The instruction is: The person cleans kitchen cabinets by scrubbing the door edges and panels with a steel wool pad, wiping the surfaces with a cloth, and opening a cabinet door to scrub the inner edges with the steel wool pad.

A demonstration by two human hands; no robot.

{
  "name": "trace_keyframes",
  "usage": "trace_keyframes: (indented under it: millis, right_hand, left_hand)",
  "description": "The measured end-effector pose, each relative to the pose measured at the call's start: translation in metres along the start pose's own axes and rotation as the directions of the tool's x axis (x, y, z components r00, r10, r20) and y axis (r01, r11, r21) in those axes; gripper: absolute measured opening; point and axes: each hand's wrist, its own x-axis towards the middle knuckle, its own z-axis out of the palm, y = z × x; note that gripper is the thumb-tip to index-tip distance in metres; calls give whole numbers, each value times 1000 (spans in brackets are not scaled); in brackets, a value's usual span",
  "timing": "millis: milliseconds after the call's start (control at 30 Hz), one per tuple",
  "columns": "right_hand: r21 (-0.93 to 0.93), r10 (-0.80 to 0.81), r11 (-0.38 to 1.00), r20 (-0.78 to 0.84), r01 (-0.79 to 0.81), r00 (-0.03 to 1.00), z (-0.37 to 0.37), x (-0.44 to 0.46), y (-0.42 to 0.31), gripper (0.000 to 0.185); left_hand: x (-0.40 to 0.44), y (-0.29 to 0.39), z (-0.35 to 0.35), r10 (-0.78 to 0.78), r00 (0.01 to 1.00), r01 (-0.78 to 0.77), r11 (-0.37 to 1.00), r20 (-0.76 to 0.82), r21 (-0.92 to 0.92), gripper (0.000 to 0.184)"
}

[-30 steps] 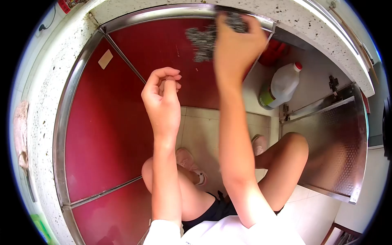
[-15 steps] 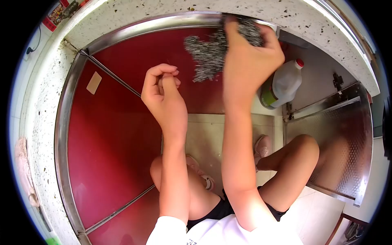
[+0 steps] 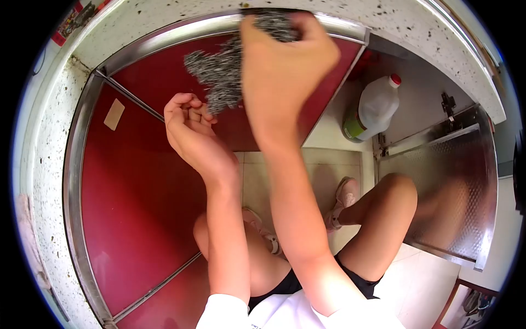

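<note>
My right hand [image 3: 287,68] is closed round a grey-and-black speckled cloth [image 3: 222,71] and holds it against the steel edge strip [image 3: 339,28] under the counter. The lower part of the cloth dangles to the left over a red cabinet door [image 3: 164,74]. Motion smears both the hand and the cloth a little. My left hand [image 3: 194,134] hovers just below the cloth's hanging end, palm turned up, fingers loosely bent and apart. Nothing lies in it.
A clear plastic jug [image 3: 377,104] with a red cap stands in the cupboard at right. Its steel-lined door [image 3: 444,192] hangs open beside my knee. Above runs a speckled stone counter [image 3: 192,8]. A beige label [image 3: 114,114] sticks to the left red panel.
My right hand has moved left along the steel strip with the cloth. My left hand has shifted left and slightly down, and its fingers have loosened. The view has shifted slightly.
</note>
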Motion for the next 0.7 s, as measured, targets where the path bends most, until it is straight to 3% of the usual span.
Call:
trace_keyframes:
  millis: [67, 133, 200, 267, 300, 333, 367, 433, 500, 600, 667, 700]
  right_hand:
    - [37, -98, 994, -48, 100, 994, 6, 1, 14, 18]
    - [-44, -110, 993, -30, 109, 993, -22, 18, 10, 17]
    - [302, 167, 941, -27, -151, 986, -34, 26, -6, 13]
    - [99, -104, 988, -105, 115, 989, -19, 24, 8, 13]
    - [-70, 157, 985, -45, -160, 987, -15, 18, -27, 21]
    - [-45, 210, 976, -26, -211, 977, -10, 16, -31, 17]
    - [-17, 159, 987, -7, -159, 987, -8, 14, -30, 15]
    - [4, 107, 994, 7, -107, 994, -12, 16, -15, 14]
    - [-227, -215, 949, 42, 219, 976, -26, 24, 2, 22]
    - [52, 10, 999, -70, -6, 998, -47, 38, -3, 22]
    - [42, -34, 998, -83, 37, 996, -42, 33, -1, 23]
    - [-62, -92, 994, -27, 90, 995, -37, 30, -1, 22]
  left_hand:
    - [2, -1, 0, -31, 999, 31, 1000, -35, -2, 18]
    - [2, -4, -4, -39, 999, 39, 999, 2, -36, 18]
    - [3, -3, -9, -46, 998, 48, 996, 36, -72, 18]
    - [2, -1, -9, -69, 992, 78, 993, 101, -83, 17]
    - [3, 0, -7, -67, 992, 76, 994, 107, -83, 17]
    - [4, 1, -5, -137, 990, 139, 985, 34, -106, 17]
    - [4, 1, -4, -207, 978, 200, 971, -41, -134, 18]
    - [6, 1, -9, -230, 973, 231, 962, 21, -147, 17]
    - [3, -1, -9, -246, 966, 256, 953, 76, -164, 16]
    - [0, -1, -5, -254, 960, 273, 944, 121, -185, 16]
    - [-3, -3, -3, -231, 964, 248, 959, 131, -138, 16]
    - [-4, -3, -3, -235, 963, 253, 958, 135, -136, 16]
